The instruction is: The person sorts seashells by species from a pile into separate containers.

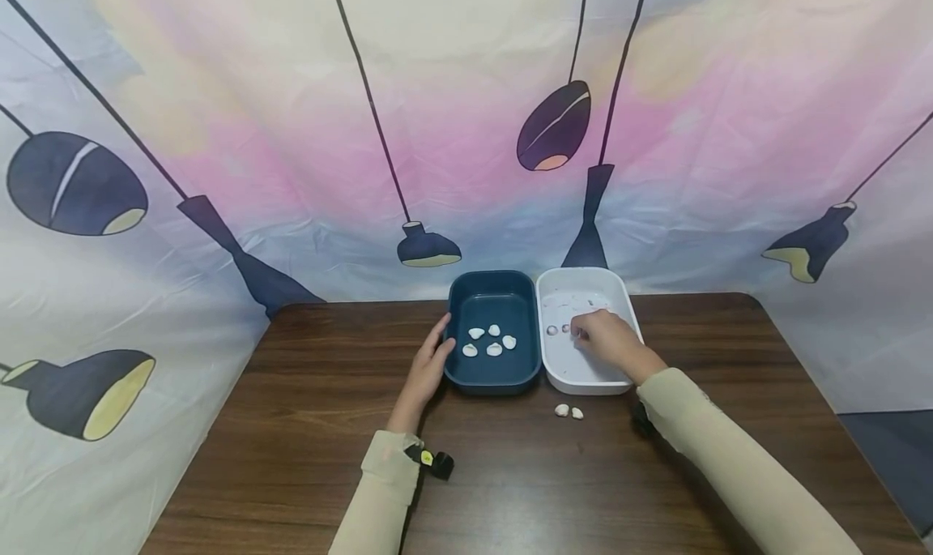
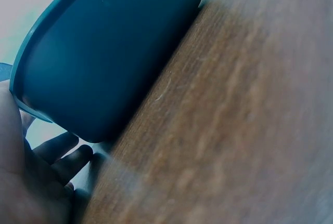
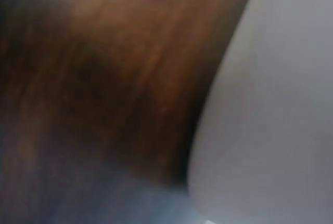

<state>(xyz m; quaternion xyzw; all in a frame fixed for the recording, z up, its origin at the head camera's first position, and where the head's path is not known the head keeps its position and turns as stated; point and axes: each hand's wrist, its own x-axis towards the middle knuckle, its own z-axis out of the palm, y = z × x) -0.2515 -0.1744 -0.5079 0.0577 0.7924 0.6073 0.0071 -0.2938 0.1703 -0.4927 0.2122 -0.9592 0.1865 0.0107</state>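
My left hand [image 1: 430, 363] rests against the left side of the dark teal tray [image 1: 493, 383], its fingers extended along the wall and rim. In the left wrist view, that hand's loosely bent fingers [image 2: 65, 156] are beside the tray's corner. Several white shells [image 1: 494, 349] lie inside this tray. My right hand [image 1: 608, 343] reaches into the white tray [image 1: 589, 388], fingers bent down close to its floor. Small pinkish shells [image 1: 551, 330] lie just left of its fingertips. I cannot tell whether anything is between those fingertips.
The trays stand side by side at the back of the brown wooden table [image 1: 503, 474]. Two pale shells [image 1: 562, 410] lie on the table in front of the white tray. A painted cloth [image 1: 466, 134] hangs behind. The right wrist view is blurred.
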